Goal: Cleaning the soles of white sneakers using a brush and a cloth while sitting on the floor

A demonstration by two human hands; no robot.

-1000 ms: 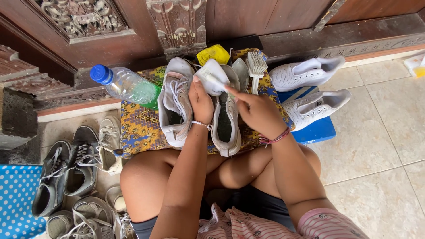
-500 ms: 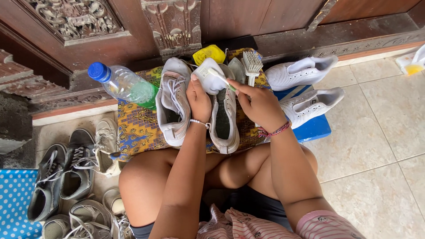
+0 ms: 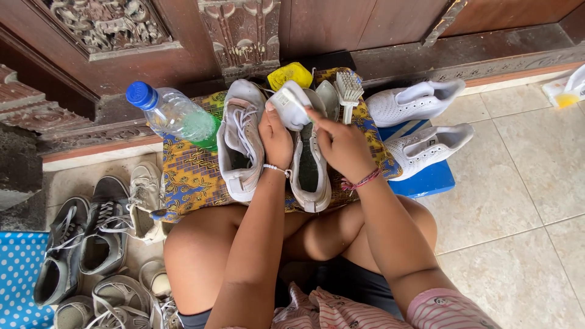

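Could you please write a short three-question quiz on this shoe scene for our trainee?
1. True or false: the brush lies on the blue board.
2. Which hand grips the small white container? A) left hand B) right hand
3. What colour is the cap of the plastic bottle?

Key: 1. False, it lies on the patterned cloth. 2. A. 3. Blue.

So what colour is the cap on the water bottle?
Blue: the cap on the water bottle, head view.
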